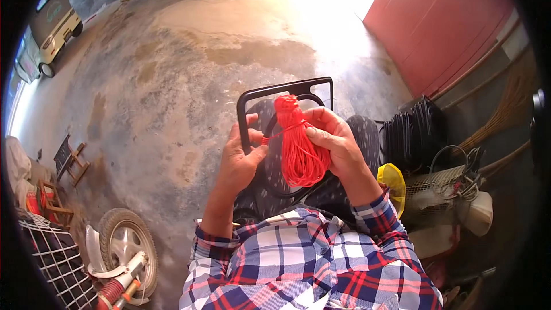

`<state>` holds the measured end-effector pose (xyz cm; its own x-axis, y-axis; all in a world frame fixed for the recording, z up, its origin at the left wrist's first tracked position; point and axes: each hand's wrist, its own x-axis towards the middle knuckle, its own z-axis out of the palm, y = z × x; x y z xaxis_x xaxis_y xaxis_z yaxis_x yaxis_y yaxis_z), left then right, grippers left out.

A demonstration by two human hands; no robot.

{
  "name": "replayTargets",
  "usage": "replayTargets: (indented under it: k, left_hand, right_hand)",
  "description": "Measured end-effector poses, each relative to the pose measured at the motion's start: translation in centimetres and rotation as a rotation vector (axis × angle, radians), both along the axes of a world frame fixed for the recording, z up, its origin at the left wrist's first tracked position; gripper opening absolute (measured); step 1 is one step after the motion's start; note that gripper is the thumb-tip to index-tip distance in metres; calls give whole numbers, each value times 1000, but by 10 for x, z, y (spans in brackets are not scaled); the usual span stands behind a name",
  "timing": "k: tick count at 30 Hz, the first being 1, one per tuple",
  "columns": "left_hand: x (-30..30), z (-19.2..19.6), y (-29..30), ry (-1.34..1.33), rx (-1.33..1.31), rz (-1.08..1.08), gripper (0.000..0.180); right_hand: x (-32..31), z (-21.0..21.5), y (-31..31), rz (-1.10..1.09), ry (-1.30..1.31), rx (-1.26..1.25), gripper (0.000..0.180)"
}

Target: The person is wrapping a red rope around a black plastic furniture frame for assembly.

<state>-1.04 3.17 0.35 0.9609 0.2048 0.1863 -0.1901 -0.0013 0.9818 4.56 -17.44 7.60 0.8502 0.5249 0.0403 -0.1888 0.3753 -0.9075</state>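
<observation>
Left hand grips black frame edge over lap, thumb pinching a taut strand. Right hand closes around red cord bundle against frame. Risk: bundle loosens and tangles if grip slackens; strand could slip off frame.

One black frame, one red cord bundle — near centre. One wheel near left, one van far left — one stack of frames right.

black frame lower part hidden behind red cord bundle, van cut off by rim
</observation>
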Motion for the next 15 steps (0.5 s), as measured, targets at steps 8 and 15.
replayTargets:
  k: [8,15]
  left_hand:
    - [-6,21,-8,-97,152,-11,33]
    - [-2,22,-14,-206,69,-134,44]
  right_hand:
    - [25,-5,21,-75,-248,-384,25]
    - [31,8,24,-176,-687,-611,19]
